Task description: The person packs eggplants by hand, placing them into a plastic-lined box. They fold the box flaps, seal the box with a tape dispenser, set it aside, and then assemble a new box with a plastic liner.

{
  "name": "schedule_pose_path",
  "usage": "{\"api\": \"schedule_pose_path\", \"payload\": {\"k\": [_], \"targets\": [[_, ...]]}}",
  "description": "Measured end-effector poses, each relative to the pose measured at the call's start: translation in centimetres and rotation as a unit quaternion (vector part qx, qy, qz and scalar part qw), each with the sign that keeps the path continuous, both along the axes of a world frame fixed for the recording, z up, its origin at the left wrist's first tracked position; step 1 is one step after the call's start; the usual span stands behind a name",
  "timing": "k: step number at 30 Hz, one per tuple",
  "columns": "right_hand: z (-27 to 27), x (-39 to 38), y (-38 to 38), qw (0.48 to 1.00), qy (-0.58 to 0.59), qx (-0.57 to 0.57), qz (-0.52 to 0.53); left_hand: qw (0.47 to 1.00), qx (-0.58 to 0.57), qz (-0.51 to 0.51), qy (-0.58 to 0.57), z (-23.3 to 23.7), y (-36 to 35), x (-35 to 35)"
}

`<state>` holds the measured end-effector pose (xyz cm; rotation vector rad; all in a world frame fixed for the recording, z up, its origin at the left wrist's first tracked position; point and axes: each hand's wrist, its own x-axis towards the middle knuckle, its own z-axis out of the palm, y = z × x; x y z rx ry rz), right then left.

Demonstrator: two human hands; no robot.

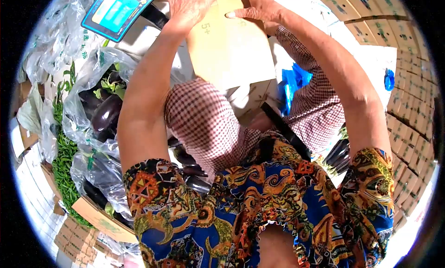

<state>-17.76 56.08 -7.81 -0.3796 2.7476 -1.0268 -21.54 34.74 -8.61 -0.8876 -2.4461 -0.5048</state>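
Cardboard box [229, 45], long axis running away from body: left hand [187, 8] flat on its left side, fingers open; right hand [257, 9] fingers grip its right edge.

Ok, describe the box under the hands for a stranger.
Find the blue-screened scale, top left. Right of it, the left hand and right hand rest on a tan cardboard box. Unlike the printed cartons at right, it shows only "5+".

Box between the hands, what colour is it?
The box is tan cardboard, best seen in the head view.
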Motion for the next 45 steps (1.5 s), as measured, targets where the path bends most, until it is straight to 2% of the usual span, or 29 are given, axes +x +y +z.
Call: {"api": "schedule_pose_path", "payload": {"k": [2,3,6,9,12,15,16,18,19,22,23,24,25,26,27,28,29,30,31,33,34,36,39,40,42,44,45], "targets": [[1.3,-1.4,-0.1,0.997,-0.019,-0.047,0.061,1.000,0.008,-0.026,0.013,-0.2,-0.2,-0.3],[-1.0,-3.2,0.4,0.994,0.007,0.105,0.023,0.999,0.013,-0.037,0.020,-0.3,-0.3,-0.5],[0.4,-5.2,-0.1,0.978,-0.080,0.193,0.020,0.999,-0.007,-0.041,0.026,-0.4,-0.2,-0.6],[1.7,-5.9,0.1,0.969,-0.106,0.216,0.053,0.999,-0.031,-0.003,-0.016,0.2,0.4,-0.2],[1.9,-6.4,1.1,0.967,-0.102,0.217,0.081,0.993,-0.082,0.079,0.018,-0.8,2.0,-2.3],[1.1,-6.3,2.0,0.972,-0.076,0.203,0.096,0.988,-0.073,0.099,0.093,-1.5,2.7,-2.5],[-0.5,-6.4,3.0,0.983,0.038,0.145,0.104,0.986,-0.062,0.109,0.111,-1.9,3.1,-2.5],[-0.1,-6.4,3.6,0.988,0.013,0.110,0.107,0.980,-0.025,0.108,0.166,-2.1,4.1,-2.9],[1.1,-5.6,4.3,0.991,-0.034,0.079,0.101,0.982,-0.048,0.116,0.142,-1.3,4.6,-2.3],[-0.3,-5.6,8.2,0.991,0.037,-0.021,0.124,0.978,-0.126,0.165,-0.021,1.0,6.0,-1.5],[0.8,-4.8,9.8,0.988,-0.082,-0.129,0.022,0.981,-0.118,0.153,-0.006,0.5,5.9,-1.8],[2.0,-4.0,11.8,0.949,-0.199,-0.231,-0.080,0.984,-0.110,0.142,0.008,-0.1,5.8,-2.1],[-1.7,-3.7,14.5,0.943,-0.155,-0.258,-0.144,0.983,-0.113,0.140,-0.024,0.3,5.3,-1.5],[-4.1,-3.1,17.8,0.969,-0.071,-0.146,-0.186,0.986,-0.095,0.135,-0.038,0.2,5.2,-1.6],[-7.8,-2.5,21.6,0.969,-0.066,0.007,-0.239,0.984,-0.094,0.134,-0.065,0.5,5.6,-1.7],[-11.4,-0.8,25.3,0.955,-0.049,0.162,-0.242,0.982,-0.092,0.134,-0.091,0.9,5.9,-1.6],[-14.7,0.8,28.5,0.940,-0.085,0.236,-0.232,0.982,-0.094,0.131,-0.096,0.8,6.0,-1.7],[-17.7,3.2,31.0,0.924,-0.112,0.266,-0.251,0.982,-0.094,0.130,-0.100,0.7,6.0,-2.0],[-17.9,5.4,31.3,0.907,-0.157,0.285,-0.266,0.982,-0.093,0.128,-0.102,0.6,5.8,-2.2],[-21.0,8.7,32.6,0.893,-0.229,0.250,-0.297,0.984,-0.074,0.117,-0.115,0.9,5.1,-1.8],[-21.8,9.8,32.4,0.889,-0.225,0.254,-0.307,0.984,-0.066,0.114,-0.124,0.8,5.0,-1.8],[-21.4,10.0,30.7,0.865,-0.249,0.265,-0.346,0.985,-0.054,0.106,-0.124,0.9,5.1,-1.8],[-20.7,10.1,28.5,0.875,-0.232,0.261,-0.336,0.985,-0.045,0.088,-0.139,1.4,4.7,-1.7],[-20.4,9.9,27.9,0.894,-0.165,0.228,-0.349,0.986,-0.040,0.090,-0.135,1.1,4.6,-1.9],[-18.6,9.8,27.6,0.905,-0.163,0.130,-0.371,0.987,-0.036,0.093,-0.123,0.7,4.3,-1.9],[-17.4,10.3,27.3,0.895,-0.107,-0.126,-0.414,0.989,-0.038,0.095,-0.104,0.3,3.9,-2.1],[-9.6,9.3,23.4,0.877,-0.091,-0.212,-0.422,0.989,-0.029,0.103,-0.099,0.5,4.1,-2.0]]}}
